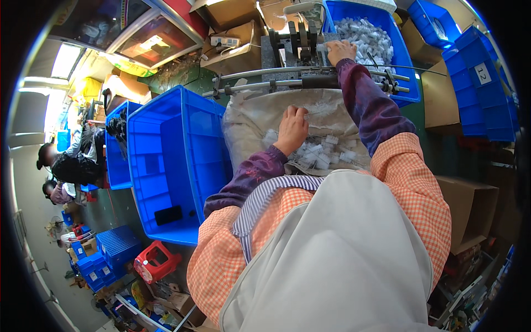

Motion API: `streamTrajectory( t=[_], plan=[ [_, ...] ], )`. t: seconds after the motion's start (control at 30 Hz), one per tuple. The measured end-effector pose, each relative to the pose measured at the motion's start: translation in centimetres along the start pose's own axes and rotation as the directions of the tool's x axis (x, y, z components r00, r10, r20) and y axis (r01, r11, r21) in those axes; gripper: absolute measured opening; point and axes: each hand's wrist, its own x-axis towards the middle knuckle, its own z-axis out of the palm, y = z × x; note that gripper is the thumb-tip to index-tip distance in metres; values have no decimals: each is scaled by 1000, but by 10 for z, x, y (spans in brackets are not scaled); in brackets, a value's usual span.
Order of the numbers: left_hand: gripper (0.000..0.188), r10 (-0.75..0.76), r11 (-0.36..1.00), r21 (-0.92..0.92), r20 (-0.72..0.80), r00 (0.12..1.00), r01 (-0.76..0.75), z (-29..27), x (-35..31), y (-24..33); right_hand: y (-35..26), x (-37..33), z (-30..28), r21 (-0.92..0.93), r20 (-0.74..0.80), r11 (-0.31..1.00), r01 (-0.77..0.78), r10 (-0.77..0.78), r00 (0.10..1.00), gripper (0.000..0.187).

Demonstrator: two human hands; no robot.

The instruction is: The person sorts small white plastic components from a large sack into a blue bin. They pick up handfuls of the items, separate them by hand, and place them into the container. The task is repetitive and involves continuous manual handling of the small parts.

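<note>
Ribbed plastic pieces [319, 155] heaped on the cloth [249, 105] look light, stiffish, maybe slippery; sides seem pinchable. Left hand [292, 130] and right hand [341, 52] both have curled fingers [291, 113], can't tell if they're gripping.

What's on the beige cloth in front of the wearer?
On the cloth lies a loose heap of whitish plastic pieces. The left hand is beside them, over the cloth. Whatever is directly under that hand or beneath the heap is covered.
</note>
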Motion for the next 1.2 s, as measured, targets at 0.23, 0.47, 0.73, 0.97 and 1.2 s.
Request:
streamTrajectory(
  t=[0.23,0.47,0.73,0.97,1.2],
  plan=[
    [24,25,991,-129,-53,998,-31,-6,2,4,-2,-20,-6,-4,-16,999,-34,34,999,33],
    [20,27,957,-289,-39,999,-38,-9,2,8,-47,-19,7,40,-46,999,7,-5,999,29],
    [20,-74,950,-308,-44,996,57,-26,7,6,-42,-22,5,-32,-103,999,38,-42,994,26],
    [19,-68,936,-351,-66,996,41,-37,20,9,17,-1,4,44,11,999,24,-25,1000,26],
    [19,-1,952,-304,-100,995,-29,-44,39,28,57,12,-49,-154,32,971,-183,190,981,20]
  ],
)
